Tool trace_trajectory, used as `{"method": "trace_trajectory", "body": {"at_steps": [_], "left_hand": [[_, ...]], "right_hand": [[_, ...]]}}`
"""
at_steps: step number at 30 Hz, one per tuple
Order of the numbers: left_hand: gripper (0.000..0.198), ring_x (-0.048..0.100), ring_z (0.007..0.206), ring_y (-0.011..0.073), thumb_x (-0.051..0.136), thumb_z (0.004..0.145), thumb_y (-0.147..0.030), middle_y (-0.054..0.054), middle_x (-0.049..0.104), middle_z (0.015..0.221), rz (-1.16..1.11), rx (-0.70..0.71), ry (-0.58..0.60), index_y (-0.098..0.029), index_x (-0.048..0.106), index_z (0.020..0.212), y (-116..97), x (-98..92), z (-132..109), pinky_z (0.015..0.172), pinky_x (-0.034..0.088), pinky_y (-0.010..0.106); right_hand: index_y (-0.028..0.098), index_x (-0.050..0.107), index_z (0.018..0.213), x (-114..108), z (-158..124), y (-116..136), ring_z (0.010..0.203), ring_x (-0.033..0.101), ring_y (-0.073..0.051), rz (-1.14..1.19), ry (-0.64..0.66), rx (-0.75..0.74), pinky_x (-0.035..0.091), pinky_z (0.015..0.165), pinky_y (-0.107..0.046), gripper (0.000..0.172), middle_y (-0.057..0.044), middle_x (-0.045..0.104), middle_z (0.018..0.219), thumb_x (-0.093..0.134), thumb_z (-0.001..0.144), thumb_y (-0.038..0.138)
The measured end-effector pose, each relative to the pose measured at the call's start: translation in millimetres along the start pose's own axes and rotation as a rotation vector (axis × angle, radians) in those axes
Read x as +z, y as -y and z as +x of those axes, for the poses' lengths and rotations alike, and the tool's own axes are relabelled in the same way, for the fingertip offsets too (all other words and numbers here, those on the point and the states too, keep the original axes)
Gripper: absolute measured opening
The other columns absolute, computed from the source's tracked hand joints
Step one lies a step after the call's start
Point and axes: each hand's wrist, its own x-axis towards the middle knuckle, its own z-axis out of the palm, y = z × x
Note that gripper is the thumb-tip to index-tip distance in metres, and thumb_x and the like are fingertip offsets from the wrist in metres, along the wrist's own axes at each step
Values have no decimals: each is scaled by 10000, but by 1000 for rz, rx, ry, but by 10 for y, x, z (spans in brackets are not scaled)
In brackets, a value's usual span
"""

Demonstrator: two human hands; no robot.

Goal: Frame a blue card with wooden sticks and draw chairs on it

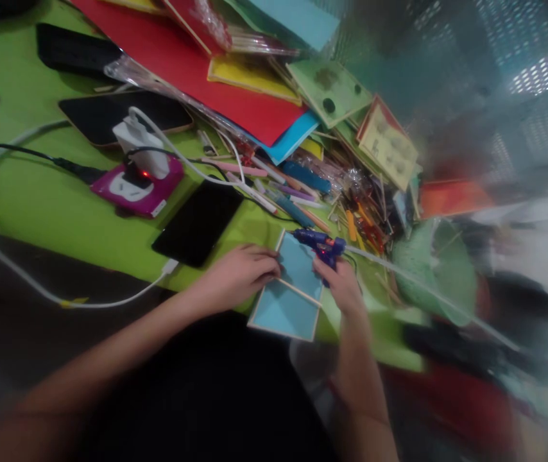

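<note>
A light blue card (287, 307) edged with thin wooden sticks lies at the near edge of the green table (38, 192). One thin stick (299, 292) runs across its middle. My left hand (240, 274) rests on the card's left edge, fingers curled and pressed on the stick's end. My right hand (342, 285) is closed round a blue glue gun (319, 244), whose nozzle points left over the card's top edge. A white cord (428, 292) trails from the gun to the right.
A black phone (199, 223) lies left of the card, with a magenta power strip (137, 186), a white charger and cables beyond. Red, yellow and blue paper sheets (197, 64), pens and loose sticks (351, 212) crowd the back. The right side is blurred.
</note>
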Motion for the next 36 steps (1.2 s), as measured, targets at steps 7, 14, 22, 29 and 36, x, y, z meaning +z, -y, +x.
{"method": "trace_trajectory", "body": {"at_steps": [7, 14, 22, 29, 36], "left_hand": [[203, 708, 1256, 281, 532, 1076, -252, 99, 785, 1201, 3, -13, -7, -212, 722, 1017, -8, -1, 7, 1080, 521, 461], [218, 712, 1246, 280, 517, 1077, -242, 93, 789, 1161, 0, -17, -9, -215, 723, 1011, -14, 6, 7, 1062, 520, 447], [219, 710, 1241, 273, 525, 1079, -266, 97, 785, 1179, -9, -18, -9, -216, 730, 1022, -4, 9, 7, 1069, 518, 438], [216, 709, 1239, 278, 530, 1075, -258, 98, 786, 1169, -15, -21, -12, -216, 735, 1022, -7, 9, 12, 1057, 521, 440], [231, 712, 1229, 272, 509, 1079, -256, 95, 785, 1142, -10, -10, -14, -221, 729, 1019, -2, 6, 11, 1043, 521, 437]], "right_hand": [[206, 752, 884, -27, -14, 8, 728, 631, -205, -77, -6, -17, 496, 747, -366, 375, -30, 731, 775, 765, 789, 569], [215, 706, 787, -15, -24, 54, 676, 558, -190, -96, -7, -15, 437, 655, -339, 347, -16, 665, 701, 750, 778, 559], [218, 724, 817, -36, -29, 5, 699, 546, -195, -121, -22, -24, 433, 678, -350, 349, -13, 658, 714, 738, 796, 565], [217, 749, 844, -33, -44, 58, 718, 574, -212, -140, -28, -23, 457, 714, -365, 357, -17, 678, 735, 725, 789, 568], [222, 762, 836, -23, -68, 106, 718, 589, -226, -158, -36, -29, 469, 695, -368, 353, -25, 698, 730, 728, 797, 572]]}}
